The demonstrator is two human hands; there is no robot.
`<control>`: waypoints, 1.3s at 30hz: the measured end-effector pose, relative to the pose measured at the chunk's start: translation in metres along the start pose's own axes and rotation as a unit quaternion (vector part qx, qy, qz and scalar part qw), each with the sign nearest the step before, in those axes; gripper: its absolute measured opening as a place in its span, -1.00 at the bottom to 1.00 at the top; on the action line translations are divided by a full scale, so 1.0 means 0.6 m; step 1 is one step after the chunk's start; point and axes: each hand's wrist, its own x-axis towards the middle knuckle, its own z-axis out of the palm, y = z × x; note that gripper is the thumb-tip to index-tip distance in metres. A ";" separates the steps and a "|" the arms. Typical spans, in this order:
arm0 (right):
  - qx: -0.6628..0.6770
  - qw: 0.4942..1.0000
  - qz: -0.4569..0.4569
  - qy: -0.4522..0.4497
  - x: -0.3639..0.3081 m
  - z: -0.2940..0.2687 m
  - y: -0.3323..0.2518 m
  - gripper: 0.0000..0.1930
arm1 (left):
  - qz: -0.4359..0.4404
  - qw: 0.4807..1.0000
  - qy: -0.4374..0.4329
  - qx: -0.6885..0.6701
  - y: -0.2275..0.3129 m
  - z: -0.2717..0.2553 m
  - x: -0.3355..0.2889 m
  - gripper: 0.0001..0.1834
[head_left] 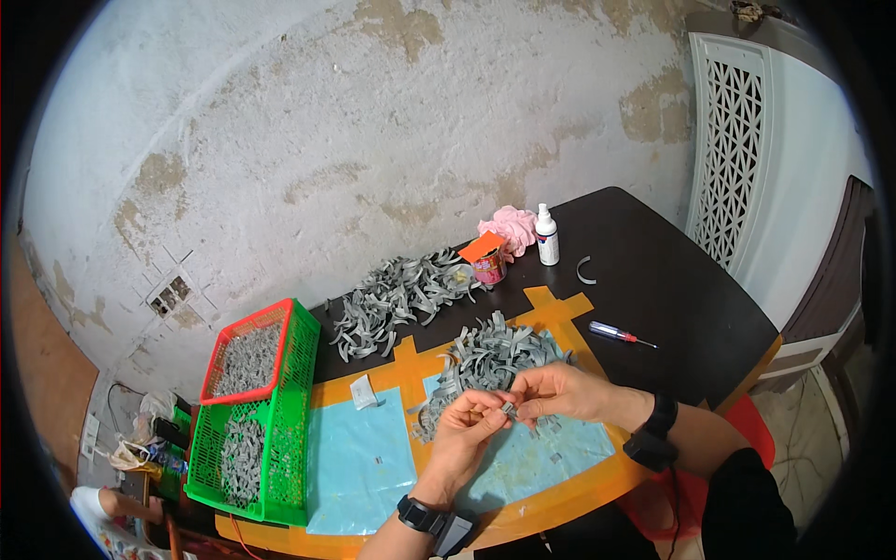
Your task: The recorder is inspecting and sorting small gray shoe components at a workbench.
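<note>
My left hand (461,437) and my right hand (562,392) meet over the blue sheet (523,477) at the table's near side. Both pinch one small grey piece (509,410) between thumbs and fingertips; its exact kind is too small to make out. Just beyond my hands lies a pile of curved grey strips (499,353), partly hidden by the right hand. More small grey bits lie around the pile's left edge, close to my left fingers. Each wrist wears a black strapped device.
A second heap of grey strips (397,297) lies farther back. Left stands a green basket (297,411) under a red-rimmed basket (285,353), both holding small grey pieces. A screwdriver (621,333), white spray bottle (547,238), red can (489,268) and pink cloth (511,229) are on the dark table.
</note>
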 end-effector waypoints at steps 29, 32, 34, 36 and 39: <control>-0.018 0.997 -0.031 0.065 -0.002 0.015 0.003 -0.86 | 0.030 0.998 0.028 0.037 -0.003 0.003 0.001 -0.88; -0.004 0.997 -0.026 0.072 0.000 0.015 0.007 -0.86 | 0.037 0.997 0.034 0.059 -0.004 0.003 0.001 -0.87; -0.009 0.996 -0.022 0.081 0.001 0.015 0.010 -0.86 | 0.057 0.995 0.046 0.063 -0.004 0.004 -0.001 -0.86; -0.012 0.996 -0.027 0.081 0.001 0.016 0.012 -0.85 | 0.047 0.994 0.052 0.087 -0.004 0.005 -0.001 -0.85; -0.021 0.995 -0.024 0.090 0.001 0.018 0.013 -0.85 | 0.066 0.986 0.059 0.141 -0.001 0.008 0.000 -0.84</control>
